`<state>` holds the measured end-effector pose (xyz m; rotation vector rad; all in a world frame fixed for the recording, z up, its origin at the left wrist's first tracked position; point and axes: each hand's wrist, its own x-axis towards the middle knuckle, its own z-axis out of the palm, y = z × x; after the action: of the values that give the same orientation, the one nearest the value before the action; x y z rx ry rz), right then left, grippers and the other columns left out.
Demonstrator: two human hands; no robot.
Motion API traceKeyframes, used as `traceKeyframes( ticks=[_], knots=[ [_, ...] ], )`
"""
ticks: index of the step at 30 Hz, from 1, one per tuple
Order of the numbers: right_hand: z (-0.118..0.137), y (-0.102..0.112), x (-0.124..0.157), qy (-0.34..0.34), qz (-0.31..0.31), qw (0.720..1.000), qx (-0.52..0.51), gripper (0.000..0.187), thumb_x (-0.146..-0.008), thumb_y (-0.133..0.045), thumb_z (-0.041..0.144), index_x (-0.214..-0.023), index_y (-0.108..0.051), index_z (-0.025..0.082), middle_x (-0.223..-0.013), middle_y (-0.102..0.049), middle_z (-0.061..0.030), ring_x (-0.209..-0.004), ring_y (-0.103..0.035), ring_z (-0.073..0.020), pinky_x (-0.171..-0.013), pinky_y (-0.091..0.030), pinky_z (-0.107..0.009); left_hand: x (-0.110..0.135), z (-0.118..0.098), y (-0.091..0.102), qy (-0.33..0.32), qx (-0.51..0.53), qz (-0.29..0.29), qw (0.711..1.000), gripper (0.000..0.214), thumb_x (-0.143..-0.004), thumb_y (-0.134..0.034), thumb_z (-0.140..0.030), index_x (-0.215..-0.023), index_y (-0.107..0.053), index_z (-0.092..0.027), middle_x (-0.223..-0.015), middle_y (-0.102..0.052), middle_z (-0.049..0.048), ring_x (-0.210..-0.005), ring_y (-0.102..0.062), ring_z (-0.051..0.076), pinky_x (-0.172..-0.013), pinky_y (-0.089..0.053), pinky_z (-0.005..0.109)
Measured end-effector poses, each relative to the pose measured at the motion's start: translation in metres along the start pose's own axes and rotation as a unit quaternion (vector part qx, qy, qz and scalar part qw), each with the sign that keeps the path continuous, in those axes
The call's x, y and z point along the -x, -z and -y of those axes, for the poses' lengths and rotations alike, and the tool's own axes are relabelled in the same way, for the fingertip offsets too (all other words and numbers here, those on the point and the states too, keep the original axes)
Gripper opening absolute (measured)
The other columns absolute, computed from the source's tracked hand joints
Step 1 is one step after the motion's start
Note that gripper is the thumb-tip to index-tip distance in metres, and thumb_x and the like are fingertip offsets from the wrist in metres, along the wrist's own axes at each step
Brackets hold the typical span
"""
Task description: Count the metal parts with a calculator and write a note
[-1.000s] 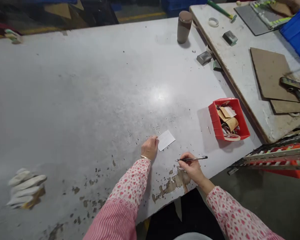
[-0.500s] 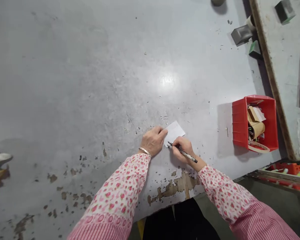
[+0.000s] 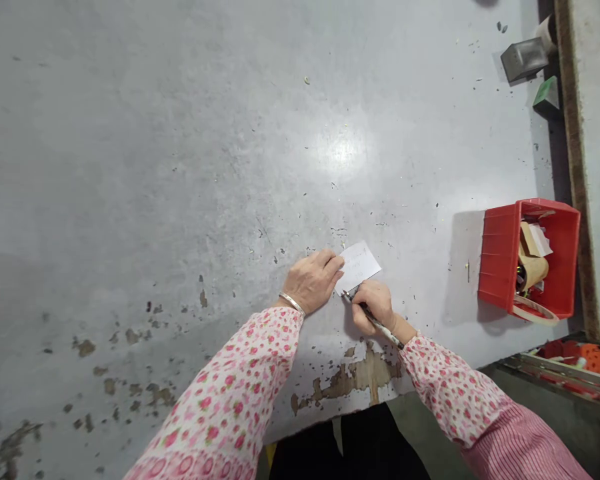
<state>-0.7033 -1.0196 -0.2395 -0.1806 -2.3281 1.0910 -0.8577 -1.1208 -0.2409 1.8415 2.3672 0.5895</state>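
Note:
A small white slip of paper (image 3: 361, 265) lies tilted on the grey tabletop (image 3: 205, 153), with faint handwriting on it. My left hand (image 3: 314, 280) rests along its left edge, fingers bent and close together, thumb and fingertips pinning the paper down. In my right hand (image 3: 373, 308) is a pen (image 3: 383, 329) with a dark tip and a patterned barrel, gripped between thumb and fingers. Its tip is at the lower left corner of the slip; whether it touches the paper I cannot tell.
A red plastic bin (image 3: 497, 260) stands on its side at the right, holding a tape roll (image 3: 535, 313), brown cardboard and paper. Farther back are a grey metal block (image 3: 525, 60) and a green-topped block (image 3: 547, 97), near a raised board edge (image 3: 575, 167). The front table edge is worn.
The pen now leans lower toward my right wrist, and more writing shows on the slip. My left hand stays on the paper. The whole view has shifted, bringing the bin farther right.

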Motion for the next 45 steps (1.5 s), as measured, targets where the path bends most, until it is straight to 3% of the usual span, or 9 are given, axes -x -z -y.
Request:
traceKeyframes(
  ticks=[7, 26, 34, 45],
  knots=[
    [0.0008, -0.0046, -0.004, -0.069, 0.003, 0.997, -0.024, 0.013, -0.078, -0.045, 0.01, -0.071, -0.044, 0.021, -0.06, -0.048, 0.0023, -0.054, -0.045, -0.0116, -0.053, -0.037, -0.026, -0.0007, -0.0003, 0.0026, -0.004, 0.009, 0.001, 1.0, 0.018, -0.094, -0.047, -0.03, -0.101, -0.059, -0.02, -0.097, -0.063, 0.0045, -0.081, -0.058, 0.017, -0.064, -0.039, 0.031],
    [-0.0003, -0.0069, 0.0003, -0.075, 0.02, 0.997, 0.031, 0.012, -0.078, -0.043, 0.012, -0.07, -0.044, 0.022, -0.059, -0.05, 0.0022, -0.052, -0.044, -0.012, -0.053, -0.036, -0.027, -0.0003, -0.0001, 0.0027, 0.004, 0.023, 0.019, 1.0, 0.022, -0.096, -0.043, -0.031, -0.103, -0.06, -0.02, -0.099, -0.063, 0.0063, -0.084, -0.059, 0.018, -0.065, -0.04, 0.032],
    [0.0018, -0.0062, -0.0021, -0.069, -0.001, 0.997, 0.039, 0.014, -0.079, -0.043, 0.011, -0.071, -0.042, 0.022, -0.058, -0.049, 0.0024, -0.053, -0.044, -0.0121, -0.052, -0.036, -0.026, 0.0001, 0.0009, 0.0015, -0.001, 0.02, 0.015, 1.0, 0.022, -0.096, -0.042, -0.031, -0.103, -0.059, -0.02, -0.099, -0.063, 0.0057, -0.084, -0.059, 0.018, -0.065, -0.039, 0.031],
    [0.0005, -0.0049, 0.0, -0.072, 0.033, 0.997, 0.021, 0.013, -0.078, -0.042, 0.014, -0.068, -0.043, 0.022, -0.057, -0.049, 0.0019, -0.051, -0.043, -0.0123, -0.053, -0.035, -0.028, 0.0004, 0.0006, 0.0015, 0.0, 0.02, 0.014, 1.0, 0.021, -0.095, -0.044, -0.031, -0.103, -0.06, -0.02, -0.099, -0.062, 0.0053, -0.083, -0.059, 0.018, -0.064, -0.04, 0.032]
  ],
)
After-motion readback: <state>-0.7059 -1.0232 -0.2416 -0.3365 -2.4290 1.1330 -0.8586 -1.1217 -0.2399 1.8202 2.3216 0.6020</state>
